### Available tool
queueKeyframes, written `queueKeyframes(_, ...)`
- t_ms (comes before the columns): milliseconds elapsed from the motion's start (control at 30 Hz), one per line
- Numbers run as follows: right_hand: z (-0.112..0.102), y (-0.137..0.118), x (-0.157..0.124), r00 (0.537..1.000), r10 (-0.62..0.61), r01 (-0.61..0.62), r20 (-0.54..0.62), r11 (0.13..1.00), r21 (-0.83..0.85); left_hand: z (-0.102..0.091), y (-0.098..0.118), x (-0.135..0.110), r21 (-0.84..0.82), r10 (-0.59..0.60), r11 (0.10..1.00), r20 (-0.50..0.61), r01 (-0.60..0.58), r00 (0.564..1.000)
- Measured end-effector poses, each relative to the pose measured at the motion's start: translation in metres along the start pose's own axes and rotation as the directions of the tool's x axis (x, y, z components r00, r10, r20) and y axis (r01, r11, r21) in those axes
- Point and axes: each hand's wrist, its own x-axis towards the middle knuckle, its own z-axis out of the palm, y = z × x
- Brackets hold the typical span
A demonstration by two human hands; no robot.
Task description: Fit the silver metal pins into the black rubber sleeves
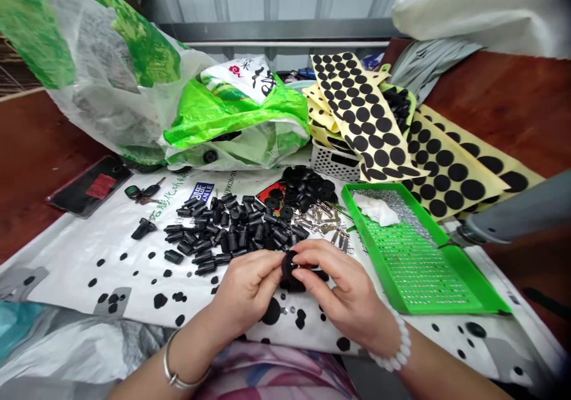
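Note:
Close to the front edge of the table, my left hand pinches a round black plastic part from its left side. The fingers of my right hand close on the right side of the same part, where a tiny shiny piece shows between the fingertips. My fingers hide much of it. Just beyond my hands lies a heap of black ribbed plastic pieces. Behind that heap is a pile of black discs, with small metal clips scattered beside it.
A green tray with small silvery screws and a white tissue stands at right, near a grey tool. Sheets of black round stickers lean on a white basket. Green plastic bags, keys and a phone lie left.

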Motion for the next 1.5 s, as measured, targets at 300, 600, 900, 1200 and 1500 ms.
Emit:
queueKeyframes(300, -0.011, 0.018, -0.005, 0.97, 0.086, -0.074, -0.227, 0.995, 0.064, -0.053, -0.043, 0.019, 0.453, -0.209, 0.853, -0.157, 0.258, 0.965)
queueKeyframes(600, -0.019, 0.024, -0.004, 0.929, 0.157, -0.117, -0.335, 0.984, 0.136, -0.05, -0.044, 0.072, 0.661, -0.266, 0.733, 0.062, 0.16, 0.962)
queueKeyframes(900, -0.028, 0.027, 0.001, 0.893, 0.174, -0.116, -0.416, 0.98, 0.161, 0.014, -0.032, 0.126, 0.742, -0.304, 0.671, 0.287, -0.009, 0.909)
queueKeyframes(1200, -0.029, 0.023, 0.001, 0.896, 0.165, -0.086, -0.413, 0.976, 0.202, -0.004, -0.016, 0.1, 0.507, -0.155, 0.861, 0.194, 0.037, 0.969)
queueKeyframes(1500, -0.015, 0.019, 0.0, 0.929, 0.155, -0.083, -0.336, 0.972, 0.218, -0.003, 0.011, 0.051, 0.361, -0.138, 0.929, 0.136, 0.08, 0.981)
